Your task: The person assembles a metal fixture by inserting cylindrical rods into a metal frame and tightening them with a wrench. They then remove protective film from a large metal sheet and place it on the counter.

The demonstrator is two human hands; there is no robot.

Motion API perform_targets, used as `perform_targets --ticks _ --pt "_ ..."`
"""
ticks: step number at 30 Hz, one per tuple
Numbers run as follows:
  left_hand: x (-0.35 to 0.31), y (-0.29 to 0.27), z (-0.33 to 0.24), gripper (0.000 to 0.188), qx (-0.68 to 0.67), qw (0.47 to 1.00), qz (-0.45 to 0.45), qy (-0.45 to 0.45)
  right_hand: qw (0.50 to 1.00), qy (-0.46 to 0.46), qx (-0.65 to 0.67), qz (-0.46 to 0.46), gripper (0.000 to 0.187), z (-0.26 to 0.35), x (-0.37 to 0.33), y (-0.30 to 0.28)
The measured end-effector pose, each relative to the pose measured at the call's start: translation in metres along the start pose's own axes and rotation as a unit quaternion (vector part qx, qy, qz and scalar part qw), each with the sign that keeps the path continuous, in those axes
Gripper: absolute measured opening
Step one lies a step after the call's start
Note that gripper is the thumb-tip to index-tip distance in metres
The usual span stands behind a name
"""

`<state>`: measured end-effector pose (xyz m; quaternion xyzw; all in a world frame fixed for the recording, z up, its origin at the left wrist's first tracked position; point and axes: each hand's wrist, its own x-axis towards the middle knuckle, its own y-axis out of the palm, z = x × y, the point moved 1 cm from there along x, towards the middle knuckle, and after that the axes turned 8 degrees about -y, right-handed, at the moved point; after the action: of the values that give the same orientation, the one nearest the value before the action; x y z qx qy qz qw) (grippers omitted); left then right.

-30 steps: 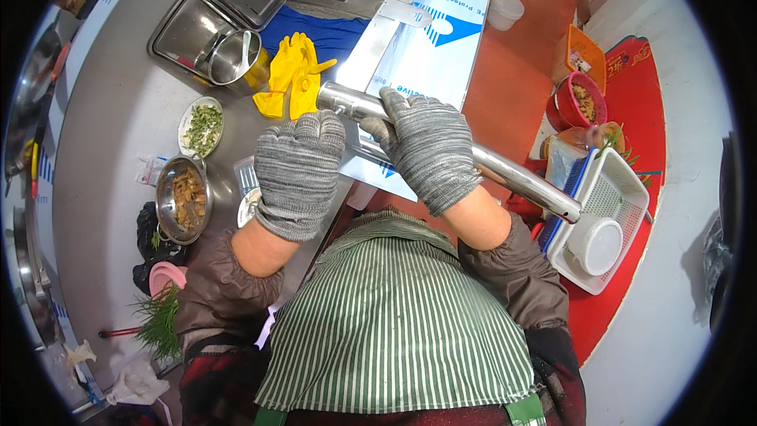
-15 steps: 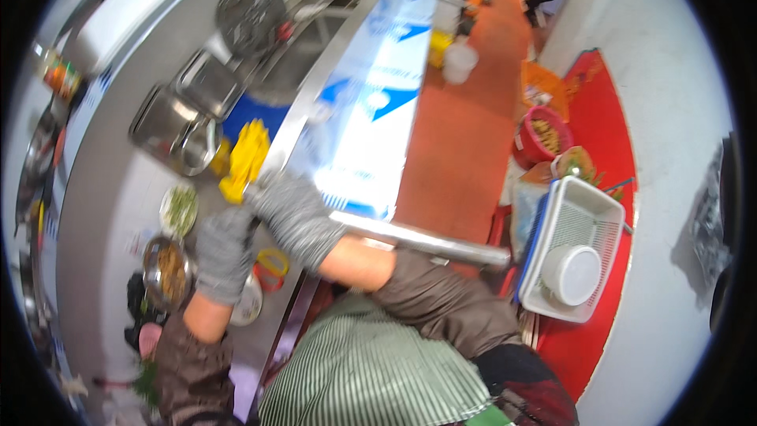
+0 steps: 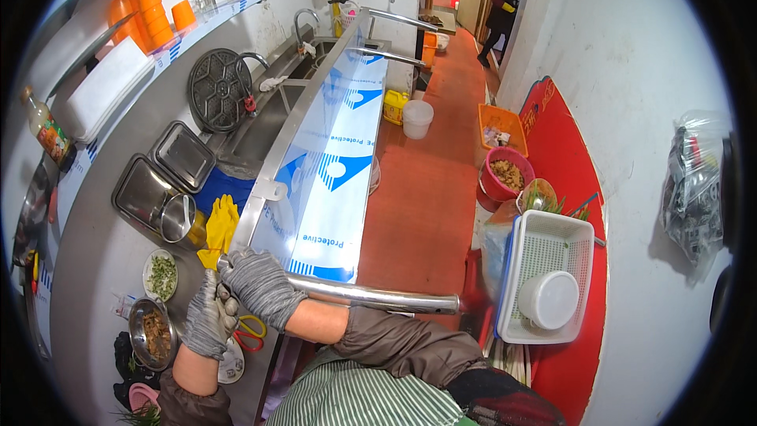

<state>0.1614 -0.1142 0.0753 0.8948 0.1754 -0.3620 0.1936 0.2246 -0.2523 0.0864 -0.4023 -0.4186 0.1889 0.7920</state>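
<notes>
Both hands and the metal pipe point(image 3: 378, 293) have shifted toward the lower left of the view since a second ago, when the pipe slanted higher across the middle. Now it runs crosswise at the near end of a film-covered panel point(image 3: 311, 225), its left end beside some yellow gloves point(image 3: 221, 223). Grey-gloved fingers of the right hand point(image 3: 264, 288) wrap the pipe near that end — the left hand point(image 3: 207, 322) is just beside, fingers bent, though whether they grip anything cannot be told. Scissors point(image 3: 249, 335) lie near it, by a bowl point(image 3: 142, 354) of brown food.
</notes>
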Motion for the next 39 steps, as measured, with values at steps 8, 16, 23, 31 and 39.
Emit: perform_targets --ticks 8,16,23,31,39 --pt "-0.024 0.024 -0.018 0.040 0.121 0.990 -0.049 0.045 0.990 0.091 0.094 0.044 0.017 -0.001 0.003 0.007" --pt "-0.025 0.018 -0.017 0.040 0.369 0.909 -0.074 0.176 0.999 0.041 0.013 -0.022 0.015 -0.010 0.000 0.020" --pt "-0.030 0.022 -0.030 0.033 0.794 0.473 -0.121 0.363 0.993 0.103 0.048 0.028 0.020 -0.009 0.001 0.003" --pt "-0.031 0.032 -0.037 0.012 0.875 0.262 -0.073 0.400 0.999 0.014 0.040 -0.001 0.024 -0.012 -0.003 0.007" --pt "-0.034 0.023 -0.047 0.040 0.597 0.783 -0.051 0.168 1.000 0.003 -0.010 0.001 0.018 -0.009 -0.002 0.005"
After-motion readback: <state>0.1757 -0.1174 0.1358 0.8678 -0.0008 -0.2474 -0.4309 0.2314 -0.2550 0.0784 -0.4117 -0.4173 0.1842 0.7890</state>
